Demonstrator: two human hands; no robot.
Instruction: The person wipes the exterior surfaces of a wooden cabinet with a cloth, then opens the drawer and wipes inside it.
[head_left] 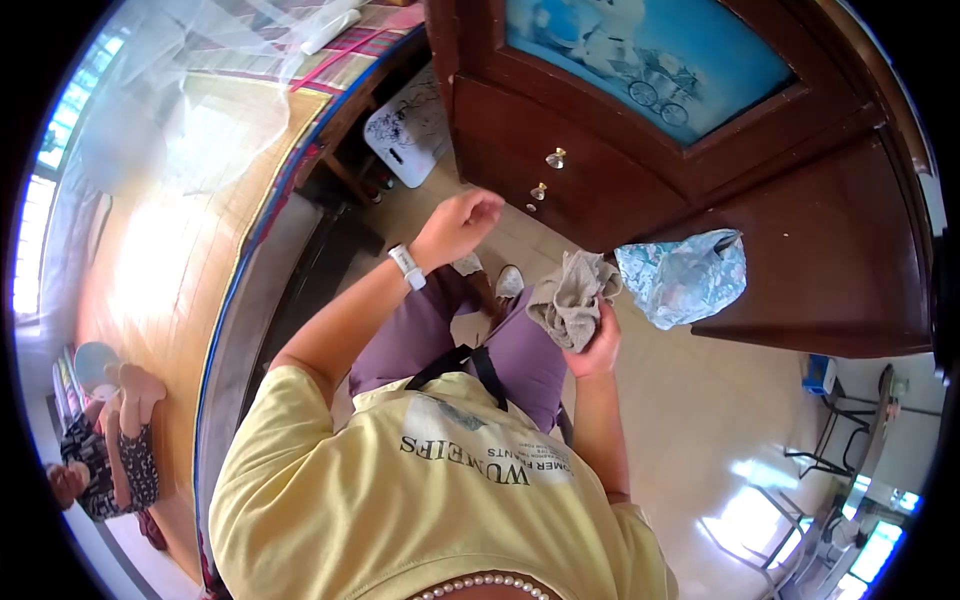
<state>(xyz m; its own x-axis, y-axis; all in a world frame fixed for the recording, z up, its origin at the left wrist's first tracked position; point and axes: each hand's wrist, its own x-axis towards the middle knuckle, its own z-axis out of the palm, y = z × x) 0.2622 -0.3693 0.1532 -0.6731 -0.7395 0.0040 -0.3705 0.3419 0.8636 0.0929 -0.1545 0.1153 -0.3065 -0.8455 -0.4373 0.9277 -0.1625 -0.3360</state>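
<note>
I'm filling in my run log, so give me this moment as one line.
right hand: holding grey cloth | left hand: loosely curled, nothing visible in it | nearby: blue patterned bag by brown cabinet

A crumpled grey-brown cloth [566, 300] is gripped by the right hand [597, 350]. Just beside it, a blue-and-white floral plastic bag [668, 284] is seen against a dark brown wooden cabinet [810, 260]. The left hand [458, 228], banded at the wrist in white [407, 267], is held loosely curled near the cabinet's clear knobs [556, 158]. At left, a broad tan platform [205, 240] is partly draped with sheer white netting [225, 115]; a person in dark patterned clothing [141, 470] is seen there.
</note>
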